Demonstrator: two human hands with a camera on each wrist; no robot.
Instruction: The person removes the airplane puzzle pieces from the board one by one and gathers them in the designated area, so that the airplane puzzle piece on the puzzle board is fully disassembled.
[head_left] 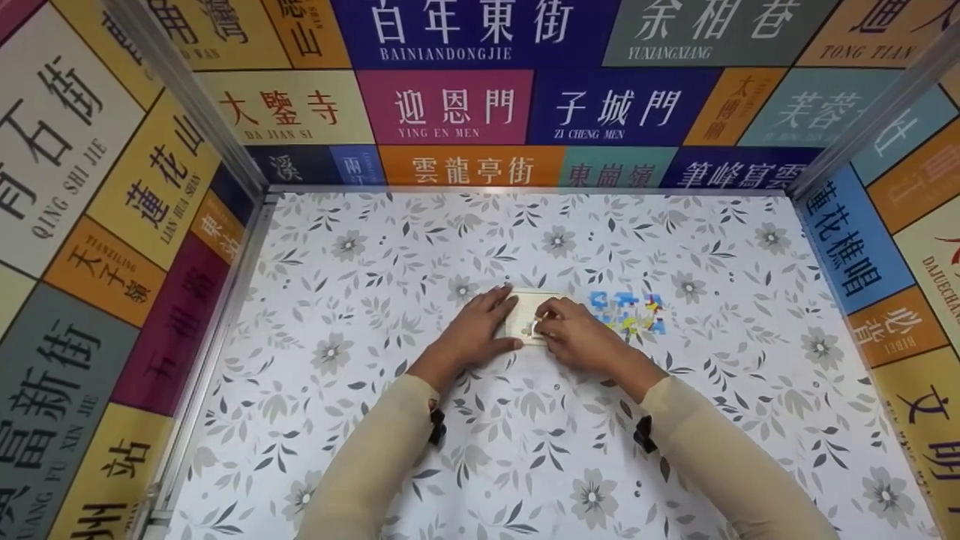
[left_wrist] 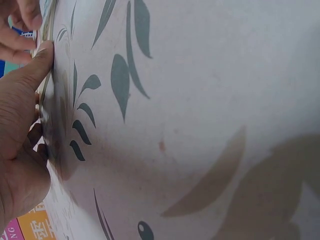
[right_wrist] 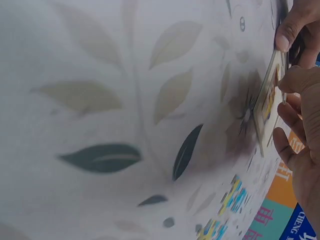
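A small, pale wooden puzzle board [head_left: 526, 300] lies flat on the table. My left hand [head_left: 474, 328] holds its left end, with the thumb [left_wrist: 42, 57] along the near edge and the fingers at the far side. Over the board's right part, my right hand [head_left: 576, 334] pinches a small puzzle piece [head_left: 535, 328], mostly hidden by the fingertips. Yellow-orange colour shows on the board beside the right fingers in the right wrist view. Several loose blue and yellow puzzle pieces [head_left: 627, 312] are spread just right of the right hand.
A white tablecloth [head_left: 420, 247] with grey leaves and flowers covers the table. Panels with coloured street-name signs [head_left: 457, 109] enclose its back and both sides. Dark wrist straps [head_left: 437, 426] sit at both sleeve cuffs.
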